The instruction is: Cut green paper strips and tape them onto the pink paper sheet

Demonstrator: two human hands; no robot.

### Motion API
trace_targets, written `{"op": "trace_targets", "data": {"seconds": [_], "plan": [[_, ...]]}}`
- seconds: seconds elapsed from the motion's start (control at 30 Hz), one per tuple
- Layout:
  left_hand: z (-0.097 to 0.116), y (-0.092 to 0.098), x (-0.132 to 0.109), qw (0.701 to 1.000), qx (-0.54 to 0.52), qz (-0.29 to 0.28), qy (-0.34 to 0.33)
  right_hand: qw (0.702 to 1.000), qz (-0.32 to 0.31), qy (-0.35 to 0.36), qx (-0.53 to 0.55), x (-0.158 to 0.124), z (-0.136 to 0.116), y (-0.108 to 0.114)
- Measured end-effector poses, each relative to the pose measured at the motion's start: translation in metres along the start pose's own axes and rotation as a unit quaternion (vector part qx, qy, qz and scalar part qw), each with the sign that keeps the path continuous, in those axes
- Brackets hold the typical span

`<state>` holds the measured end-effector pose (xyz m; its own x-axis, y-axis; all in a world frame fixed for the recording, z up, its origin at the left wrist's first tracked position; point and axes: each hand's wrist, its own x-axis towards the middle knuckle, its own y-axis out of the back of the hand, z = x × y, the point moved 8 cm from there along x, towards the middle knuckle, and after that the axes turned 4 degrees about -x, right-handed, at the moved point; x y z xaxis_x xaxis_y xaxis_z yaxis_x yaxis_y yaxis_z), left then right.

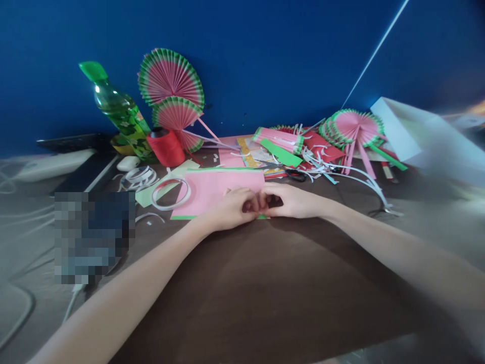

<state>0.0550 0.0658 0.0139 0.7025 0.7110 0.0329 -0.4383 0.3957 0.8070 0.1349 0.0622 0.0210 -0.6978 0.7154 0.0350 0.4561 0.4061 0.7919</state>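
Note:
A pink paper sheet [217, 189] with green edges lies flat on the dark brown table [265, 288]. Both my hands meet at its near right corner. My left hand [231, 208] has its fingers curled and pinches the paper's edge. My right hand [290, 199] is closed too, its fingertips pressed on the same corner against the left fingers. A clear tape ring [170, 193] rests on the sheet's left end.
Finished pink-and-green paper fans [170, 81] lean on the blue wall, more fans [354, 126] lie at the right. A green bottle [117, 108], a red thread spool [165, 146], scissors [295, 175], paper strips, a white box [413, 134] and a pixelated patch [94, 235] surround them.

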Motion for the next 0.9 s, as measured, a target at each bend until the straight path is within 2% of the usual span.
{"op": "trace_targets", "data": {"seconds": [0.1, 0.3, 0.57, 0.63, 0.8, 0.9], "plan": [[-0.0011, -0.0004, 0.0006, 1.0, -0.01, 0.0, -0.003, 1.0, 0.005, -0.018, 0.009, 0.0005, 0.0024, -0.0023], [0.0, 0.0003, 0.0002, 1.0, -0.024, -0.007, -0.013, 0.999, 0.041, 0.005, -0.021, 0.0016, 0.0012, -0.0048], [0.0022, 0.0041, -0.0002, 1.0, -0.026, -0.01, 0.007, 0.997, -0.056, 0.009, 0.049, 0.0009, 0.0078, -0.0065], [0.0024, 0.0035, -0.0006, 1.0, -0.024, 0.002, 0.0, 0.998, -0.043, 0.001, 0.048, 0.0012, 0.0078, -0.0058], [0.0017, 0.0003, -0.0018, 1.0, -0.002, 0.013, -0.018, 0.999, 0.037, -0.01, 0.0, 0.0017, 0.0056, -0.0044], [0.0022, -0.0002, -0.0023, 1.0, -0.01, -0.004, -0.016, 0.999, 0.042, 0.003, -0.01, 0.0019, 0.0055, -0.0066]]}}
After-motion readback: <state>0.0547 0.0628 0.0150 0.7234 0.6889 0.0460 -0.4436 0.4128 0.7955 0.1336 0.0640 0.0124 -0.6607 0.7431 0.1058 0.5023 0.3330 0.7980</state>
